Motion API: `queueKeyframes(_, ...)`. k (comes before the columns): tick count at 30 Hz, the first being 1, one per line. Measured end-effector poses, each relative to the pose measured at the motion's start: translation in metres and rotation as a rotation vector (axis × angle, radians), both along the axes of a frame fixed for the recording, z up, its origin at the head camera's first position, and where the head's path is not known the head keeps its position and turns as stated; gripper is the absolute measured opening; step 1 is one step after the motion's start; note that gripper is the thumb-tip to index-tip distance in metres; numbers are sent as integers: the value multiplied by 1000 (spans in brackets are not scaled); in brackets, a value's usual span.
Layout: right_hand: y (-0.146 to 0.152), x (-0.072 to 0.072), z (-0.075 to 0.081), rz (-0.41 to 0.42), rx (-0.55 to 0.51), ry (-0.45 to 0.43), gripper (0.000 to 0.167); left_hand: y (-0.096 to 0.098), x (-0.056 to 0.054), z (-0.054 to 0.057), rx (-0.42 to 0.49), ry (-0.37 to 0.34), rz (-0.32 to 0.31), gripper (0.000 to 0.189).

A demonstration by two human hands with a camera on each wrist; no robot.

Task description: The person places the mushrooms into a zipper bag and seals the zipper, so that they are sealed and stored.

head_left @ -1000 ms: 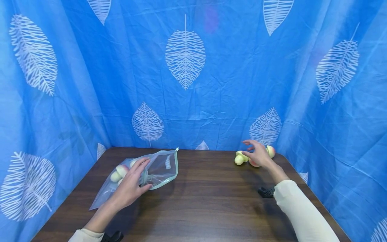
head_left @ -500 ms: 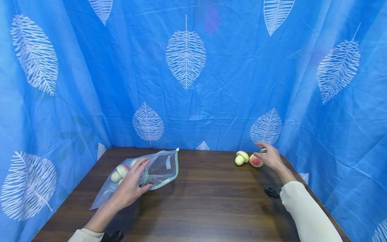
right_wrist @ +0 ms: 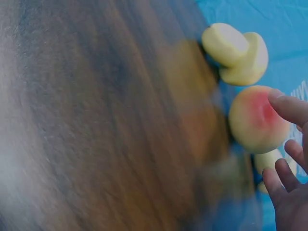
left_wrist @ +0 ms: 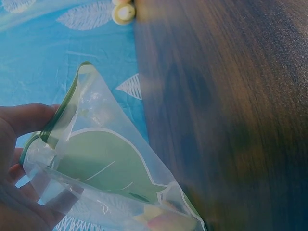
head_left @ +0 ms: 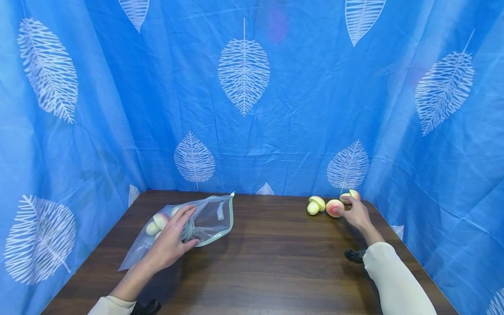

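Observation:
My left hand (head_left: 171, 245) holds a clear zip bag (head_left: 210, 221) near its mouth, thumb and fingers spread on either side of gathered plastic. Its open mouth, edged in pale green, faces right. Inside lie several yellow-and-pink mushrooms (head_left: 157, 222); the hand covers part of them. In the left wrist view the thumb meets the bag's zip edge (left_wrist: 62, 113) and fingers show through the film. My right hand (head_left: 357, 216) reaches among mushrooms at the far right, fingers spread. Its thumb lies over a rounded, red-centred mushroom cap (right_wrist: 257, 120), with fingers near a paler mushroom (right_wrist: 267, 161) behind.
Left of the red-centred cap lies another yellow mushroom (head_left: 316, 205). The brown wooden table (head_left: 267, 262) ends at a blue leaf-print curtain (head_left: 291, 131), which surrounds the back and both sides.
My right hand has shifted right from above the yellow mushroom and lowered to the red-centred cap and the mushroom behind it. The left hand and bag stay nearly as they were.

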State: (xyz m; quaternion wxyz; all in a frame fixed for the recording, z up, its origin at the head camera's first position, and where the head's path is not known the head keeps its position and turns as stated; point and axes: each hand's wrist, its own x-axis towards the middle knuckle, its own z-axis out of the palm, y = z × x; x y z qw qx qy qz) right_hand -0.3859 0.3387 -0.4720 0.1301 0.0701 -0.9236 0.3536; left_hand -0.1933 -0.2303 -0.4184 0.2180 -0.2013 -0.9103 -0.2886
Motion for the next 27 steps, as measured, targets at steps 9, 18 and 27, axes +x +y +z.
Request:
queueKeyframes(9,-6,-1,-12,-55,-49,-119,80,0,-1,0,-5,4,-1,85)
queueKeyframes(18,-2,3,-16,-65,-105,-163,77,-1,-1,-1,-8,13,-11,85)
queueKeyframes(27,3,7,-15,-54,-79,-102,76,-1,-1,-1,-7,17,-16,84)
